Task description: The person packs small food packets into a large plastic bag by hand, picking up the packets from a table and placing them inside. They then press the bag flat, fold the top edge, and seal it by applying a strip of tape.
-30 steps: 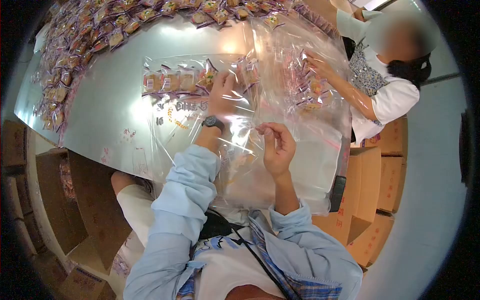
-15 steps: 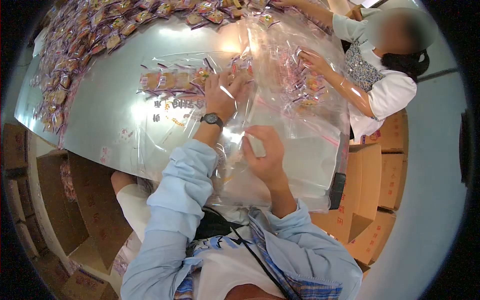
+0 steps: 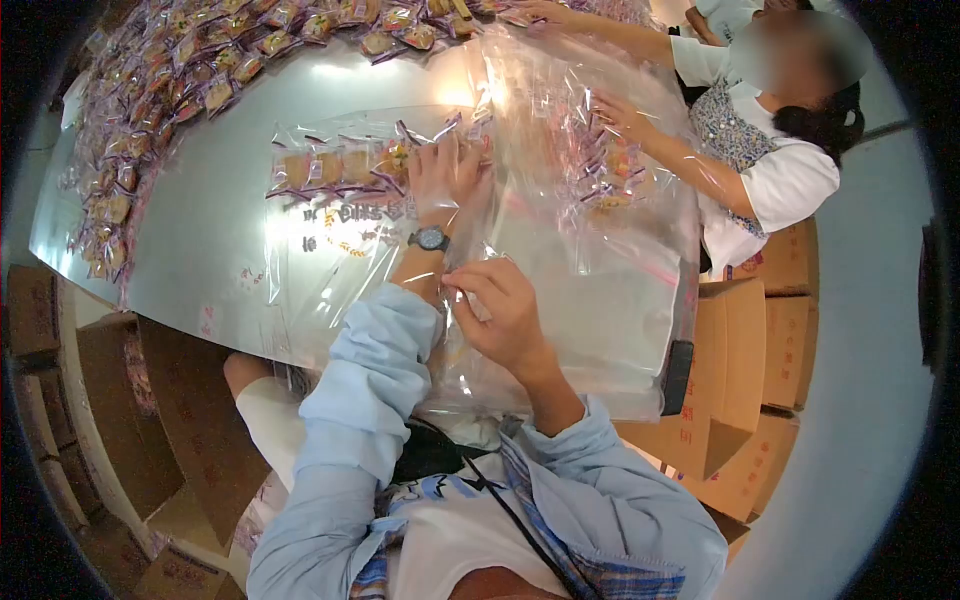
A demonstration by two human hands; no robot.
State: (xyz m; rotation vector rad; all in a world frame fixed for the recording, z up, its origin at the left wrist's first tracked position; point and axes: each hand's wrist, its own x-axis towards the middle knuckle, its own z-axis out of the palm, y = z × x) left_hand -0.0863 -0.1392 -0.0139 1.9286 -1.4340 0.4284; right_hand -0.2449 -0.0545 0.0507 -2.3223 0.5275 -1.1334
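A clear plastic bag (image 3: 300, 262) with printed lettering lies on the metal table, a row of wrapped snack packets (image 3: 355, 165) inside it. My left hand (image 3: 442, 182), with a watch at the wrist, reaches into the bag. Its fingers are stretched out over the packets at the right end of the row; the fingertips are partly hidden by film and glare. Close to that wrist, my right hand (image 3: 500, 310) is closed in a pinch on the film of the bag at its open side.
A large heap of wrapped snacks (image 3: 170, 90) covers the table's far left. Stacked clear bags (image 3: 590, 310) lie at right, a black clip (image 3: 677, 378) on their edge. A co-worker's hand (image 3: 625, 118) touches another bag of packets. Cardboard boxes (image 3: 725, 370) stand on both sides below.
My right hand has moved left towards my left wrist, still pinching film. The bag and its row of packets have shifted slightly left. My left hand has hardly moved.
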